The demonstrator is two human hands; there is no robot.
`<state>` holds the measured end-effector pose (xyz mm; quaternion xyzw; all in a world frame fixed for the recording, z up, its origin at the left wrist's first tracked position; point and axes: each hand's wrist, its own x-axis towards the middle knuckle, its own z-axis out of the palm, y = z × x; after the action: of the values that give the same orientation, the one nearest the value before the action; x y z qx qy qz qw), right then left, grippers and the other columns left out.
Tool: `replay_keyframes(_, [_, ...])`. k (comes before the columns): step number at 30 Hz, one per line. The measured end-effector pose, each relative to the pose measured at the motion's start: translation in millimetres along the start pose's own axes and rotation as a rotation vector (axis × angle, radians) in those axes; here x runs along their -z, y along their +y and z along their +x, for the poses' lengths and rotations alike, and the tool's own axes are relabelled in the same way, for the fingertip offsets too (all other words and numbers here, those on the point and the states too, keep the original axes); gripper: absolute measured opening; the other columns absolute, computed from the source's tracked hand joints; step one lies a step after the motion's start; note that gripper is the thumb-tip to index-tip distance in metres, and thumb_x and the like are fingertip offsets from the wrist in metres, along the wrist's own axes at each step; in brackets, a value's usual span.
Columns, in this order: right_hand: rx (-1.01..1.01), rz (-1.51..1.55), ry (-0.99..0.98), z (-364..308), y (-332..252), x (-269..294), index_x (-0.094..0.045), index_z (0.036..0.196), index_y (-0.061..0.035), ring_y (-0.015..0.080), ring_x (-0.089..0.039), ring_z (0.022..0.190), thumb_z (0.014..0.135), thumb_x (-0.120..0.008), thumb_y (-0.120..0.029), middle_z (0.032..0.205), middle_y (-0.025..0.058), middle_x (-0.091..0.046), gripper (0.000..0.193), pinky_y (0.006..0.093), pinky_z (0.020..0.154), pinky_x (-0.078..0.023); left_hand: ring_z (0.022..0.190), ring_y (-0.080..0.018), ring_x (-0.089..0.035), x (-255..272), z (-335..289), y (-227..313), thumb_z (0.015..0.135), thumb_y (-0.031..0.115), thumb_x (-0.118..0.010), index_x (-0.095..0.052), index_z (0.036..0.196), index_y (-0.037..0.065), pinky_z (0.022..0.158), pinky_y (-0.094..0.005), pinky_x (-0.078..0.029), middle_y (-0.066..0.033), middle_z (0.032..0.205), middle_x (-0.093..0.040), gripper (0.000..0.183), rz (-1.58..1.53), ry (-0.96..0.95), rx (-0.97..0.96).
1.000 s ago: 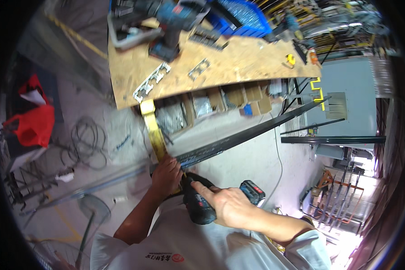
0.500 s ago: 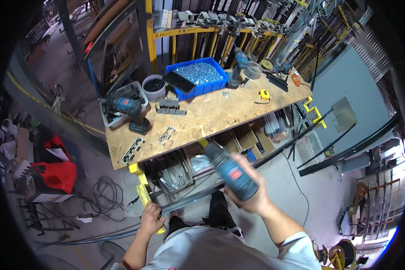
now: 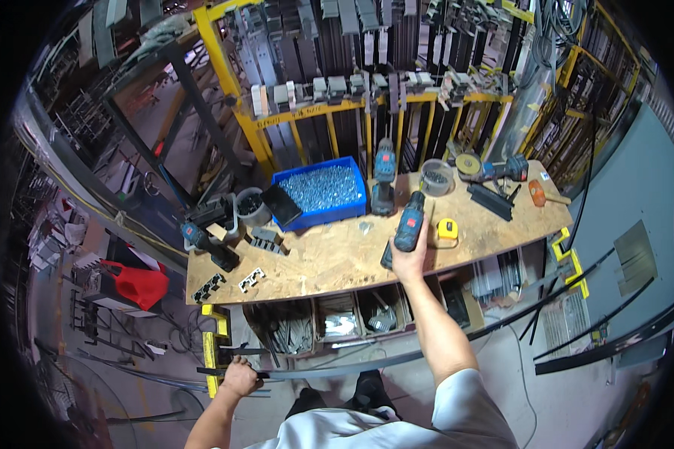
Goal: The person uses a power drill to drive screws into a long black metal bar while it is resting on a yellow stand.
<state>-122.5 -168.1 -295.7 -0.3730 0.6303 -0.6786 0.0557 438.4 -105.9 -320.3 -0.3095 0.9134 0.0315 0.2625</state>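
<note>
My right hand grips a blue and black cordless drill over the front part of the wooden workbench. The drill's nose points toward the far side, and its battery end is at the bench top; I cannot tell if it touches. A yellow tape measure lies just right of it. Below the bench's left front, my left hand is closed around a long dark metal bar. That bar runs across in front of the bench, next to a yellow bracket.
Behind my drill stand a blue bin of small metal screws and another cordless drill. An angle grinder and an orange hammer lie far right. A third drill and slotted profile pieces are at left.
My right hand has carried the drill forward and right, from in front of the bench to over its top. My left hand stays low at the bar by the yellow bracket. The view has shifted.
</note>
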Motion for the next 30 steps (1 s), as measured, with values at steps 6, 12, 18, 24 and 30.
replay_keyframes(6, [-0.086, -0.044, -0.104, 0.5, -12.1, -1.8, -0.024, 0.160, -0.0027, 0.0363, -0.058, 0.126, 0.083, -0.074, 0.000, 0.140, 0.0264, -0.054, 0.091, 0.0407, 0.107, -0.046, 0.097, -0.0362, -0.068, 8.7, 32.8, 57.0, 0.086, 0.044, -0.067, -0.077, 0.078, 0.007, 0.098, -0.0474, -0.049, -0.0166, 0.089, -0.074, 0.040, -0.098, 0.213, 0.086])
replay_keyframes(12, [-0.066, -0.423, -0.218, -10.6, -11.4, 59.0, -0.027, 0.157, 0.0034, 0.0433, -0.045, 0.140, 0.088, -0.076, -0.018, 0.149, 0.0297, -0.045, 0.087, 0.0467, 0.117, -0.037, 0.094, -0.0344, -0.064, 31.0, 97.3, 141.9, 0.083, 0.034, -0.069, -0.073, 0.080, 0.002, 0.094, -0.0459, -0.049, -0.0174, 0.086, -0.070, 0.032, -0.216, 0.460, -0.072])
replay_keyframes(18, [0.117, -0.668, -0.438, -62.1, -55.1, 210.2, -0.047, 0.146, 0.0014, 0.0420, -0.046, 0.139, 0.090, -0.074, -0.022, 0.149, 0.0256, -0.048, 0.067, 0.0458, 0.118, -0.038, 0.103, -0.0445, -0.058, 50.8, 104.3, 230.1, 0.080, 0.012, -0.071, -0.069, 0.100, -0.006, 0.095, -0.0507, -0.048, -0.0249, 0.102, -0.065, 0.027, -0.565, 0.578, 0.027])
replay_keyframes(24, [0.134, -1.134, -0.391, -28.0, 11.8, 413.7, -0.064, 0.125, -0.0023, 0.0379, -0.056, 0.124, 0.076, -0.067, -0.012, 0.128, 0.0180, -0.063, 0.050, 0.0477, 0.108, -0.045, 0.115, -0.0485, -0.052, 79.3, 101.1, 281.1, 0.079, 0.005, -0.067, -0.062, 0.113, -0.009, 0.102, -0.0535, -0.045, -0.0284, 0.120, -0.058, 0.037, -0.704, 0.674, 0.120])
replay_keyframes(30, [0.057, -1.066, -0.835, 43.8, 64.8, 534.3, -0.061, 0.139, -0.0067, 0.0401, -0.049, 0.136, 0.071, -0.071, -0.003, 0.142, 0.0207, -0.058, 0.068, 0.0558, 0.120, -0.028, 0.131, -0.0456, -0.049, 116.4, 147.1, 347.9, 0.074, 0.021, -0.080, -0.056, 0.128, -0.009, 0.116, -0.0526, -0.039, -0.0273, 0.135, -0.057, 0.066, -0.400, 0.629, 0.178])
